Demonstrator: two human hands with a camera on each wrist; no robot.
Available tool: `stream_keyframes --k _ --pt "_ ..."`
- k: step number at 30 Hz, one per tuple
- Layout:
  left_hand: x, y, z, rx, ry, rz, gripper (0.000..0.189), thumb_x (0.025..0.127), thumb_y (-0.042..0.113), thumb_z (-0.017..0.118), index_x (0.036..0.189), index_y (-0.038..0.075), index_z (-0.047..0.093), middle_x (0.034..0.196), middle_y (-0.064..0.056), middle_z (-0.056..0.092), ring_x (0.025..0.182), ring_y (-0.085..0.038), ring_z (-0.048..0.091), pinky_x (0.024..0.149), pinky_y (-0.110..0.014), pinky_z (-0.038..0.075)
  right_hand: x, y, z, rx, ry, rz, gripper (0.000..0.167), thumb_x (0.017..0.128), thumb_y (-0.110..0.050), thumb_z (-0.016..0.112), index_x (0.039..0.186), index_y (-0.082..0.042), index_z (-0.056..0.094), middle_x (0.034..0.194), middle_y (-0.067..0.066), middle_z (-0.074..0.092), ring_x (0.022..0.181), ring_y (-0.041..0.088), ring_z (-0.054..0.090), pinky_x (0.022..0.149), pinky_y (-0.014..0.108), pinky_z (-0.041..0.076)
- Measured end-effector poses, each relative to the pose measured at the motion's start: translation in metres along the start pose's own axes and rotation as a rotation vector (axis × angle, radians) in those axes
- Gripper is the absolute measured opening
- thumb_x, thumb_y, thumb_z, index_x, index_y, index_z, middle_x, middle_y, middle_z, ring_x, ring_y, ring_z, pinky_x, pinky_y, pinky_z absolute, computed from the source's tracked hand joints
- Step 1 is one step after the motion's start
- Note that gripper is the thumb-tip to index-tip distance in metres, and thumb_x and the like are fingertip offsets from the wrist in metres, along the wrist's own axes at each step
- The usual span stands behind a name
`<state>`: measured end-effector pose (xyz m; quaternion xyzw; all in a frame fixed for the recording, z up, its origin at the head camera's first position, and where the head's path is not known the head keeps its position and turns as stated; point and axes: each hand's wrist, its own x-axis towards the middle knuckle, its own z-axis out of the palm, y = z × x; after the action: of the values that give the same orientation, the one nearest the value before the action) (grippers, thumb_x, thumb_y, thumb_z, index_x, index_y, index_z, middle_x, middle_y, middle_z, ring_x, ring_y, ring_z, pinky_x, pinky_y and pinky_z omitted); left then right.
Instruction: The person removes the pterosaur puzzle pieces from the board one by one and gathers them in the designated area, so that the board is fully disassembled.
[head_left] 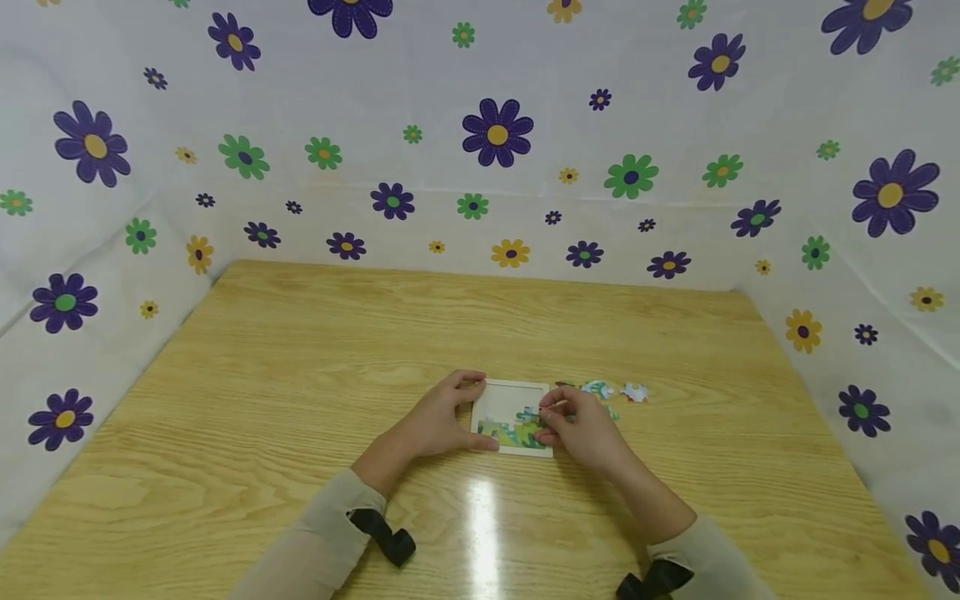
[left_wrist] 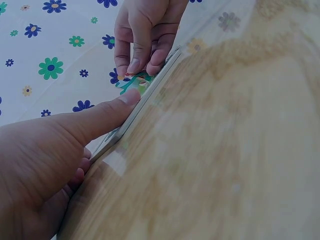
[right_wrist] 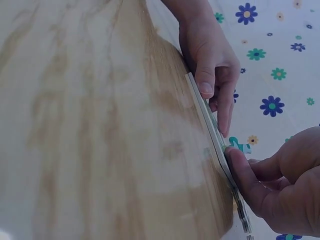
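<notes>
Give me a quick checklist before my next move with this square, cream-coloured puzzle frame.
1. Square, cream-coloured puzzle frame lies on the yellow-brown wood-grain table: ok.
2. Left hand steadies the frame: ok, it grips the left side.
3. Right hand has the small, irregular teal-and-white jigsaw piece: ok, pinched at the fingertips.
4. Space left in the frame: ok, the upper part is bare above the green-and-yellow fitted pieces.
5. Held piece lined up with its neighbours: cannot tell, fingers partly hide it.
6. All loose, multicoloured jigsaw pieces fully visible: not ok, the right hand partly covers some.
</notes>
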<state>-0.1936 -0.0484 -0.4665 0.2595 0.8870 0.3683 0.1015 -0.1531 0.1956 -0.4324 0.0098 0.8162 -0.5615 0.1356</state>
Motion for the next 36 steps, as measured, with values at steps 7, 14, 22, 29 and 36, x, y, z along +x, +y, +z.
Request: stream_keyframes --k 7,14,22,29,36 --pt "0.001 0.0 0.0 0.002 0.002 0.003 0.105 0.069 0.051 0.088 0.15 0.004 0.04 0.156 0.0 0.038 0.147 -0.028 0.035 0.117 -0.046 0.035 0.002 0.002 0.001 -0.032 0.01 -0.005 0.01 0.101 0.0 0.053 0.109 0.004 0.059 0.095 0.018 0.064 0.076 0.019 0.073 0.068 0.027 0.06" --pt "0.001 0.0 0.0 -0.001 -0.008 0.022 0.098 0.076 0.052 0.083 0.15 0.004 0.041 0.155 -0.002 0.039 0.146 -0.029 0.036 0.115 -0.047 0.037 0.0 -0.001 0.002 -0.072 0.034 0.002 0.009 0.102 0.0 0.053 0.108 0.003 0.059 0.097 0.017 0.063 0.073 0.017 0.073 0.066 0.027 0.06" --pt "0.003 -0.001 -0.003 0.006 -0.001 0.043 0.093 0.08 0.048 0.082 0.149 0.002 0.041 0.155 -0.003 0.039 0.146 -0.029 0.036 0.115 -0.047 0.037 0.001 -0.002 -0.001 -0.029 -0.008 -0.019 0.014 0.103 0.0 0.05 0.115 0.004 0.056 0.102 0.019 0.061 0.077 0.021 0.073 0.07 0.029 0.061" --pt "0.002 -0.001 -0.002 0.015 0.003 0.019 0.095 0.078 0.049 0.083 0.15 0.004 0.041 0.155 0.0 0.039 0.146 -0.028 0.036 0.116 -0.047 0.036 0.001 -0.002 -0.01 0.052 -0.094 -0.018 0.02 0.102 0.0 0.052 0.118 0.01 0.055 0.102 0.021 0.059 0.081 0.023 0.074 0.074 0.029 0.061" --pt "0.002 -0.001 0.0 0.002 0.004 0.019 0.095 0.078 0.048 0.084 0.149 0.003 0.042 0.155 0.0 0.039 0.146 -0.027 0.036 0.115 -0.047 0.037 0.004 -0.003 -0.033 0.046 -0.105 0.02 0.026 0.101 -0.003 0.057 0.124 0.009 0.058 0.112 0.022 0.061 0.085 0.021 0.073 0.076 0.03 0.061"
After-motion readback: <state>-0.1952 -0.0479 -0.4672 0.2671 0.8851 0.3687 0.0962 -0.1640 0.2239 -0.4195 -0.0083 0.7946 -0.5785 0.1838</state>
